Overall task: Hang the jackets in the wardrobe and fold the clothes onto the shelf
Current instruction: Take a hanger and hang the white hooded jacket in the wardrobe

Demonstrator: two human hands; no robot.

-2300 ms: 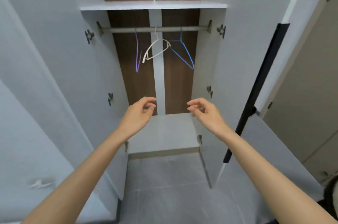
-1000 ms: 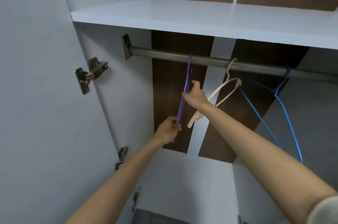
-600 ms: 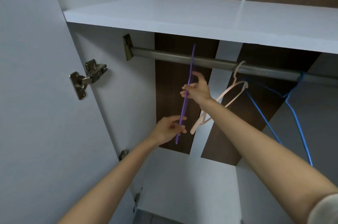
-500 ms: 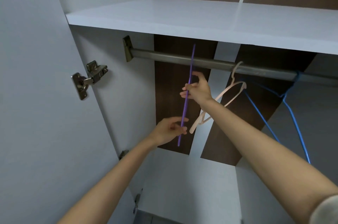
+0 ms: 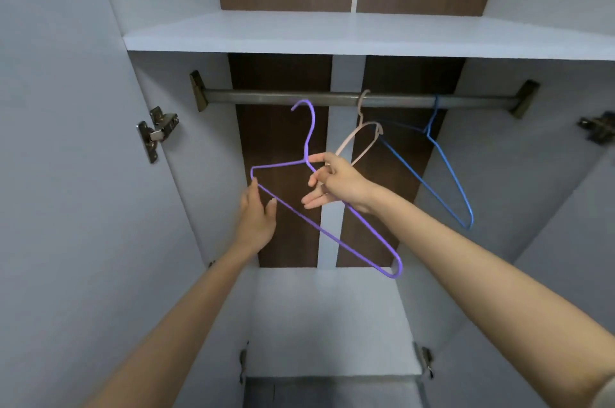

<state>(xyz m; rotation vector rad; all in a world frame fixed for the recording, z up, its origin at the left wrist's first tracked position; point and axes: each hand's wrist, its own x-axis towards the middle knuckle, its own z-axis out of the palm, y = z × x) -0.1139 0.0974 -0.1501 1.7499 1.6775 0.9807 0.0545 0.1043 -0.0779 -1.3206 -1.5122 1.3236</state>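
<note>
Right hand (image 5: pixel 342 186) pinches the purple hanger (image 5: pixel 279 164) at its neck; left hand (image 5: pixel 256 217), fingers straight, touches its left corner.

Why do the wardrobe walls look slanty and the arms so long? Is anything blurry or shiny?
Head view: the wide-angle lens bends the edges, so the wardrobe walls slant and the forearms look stretched. Head view: the light is soft and even, with no glare on the rail. The purple hanger, left hand and right hand look sharp, not smeared.
</note>
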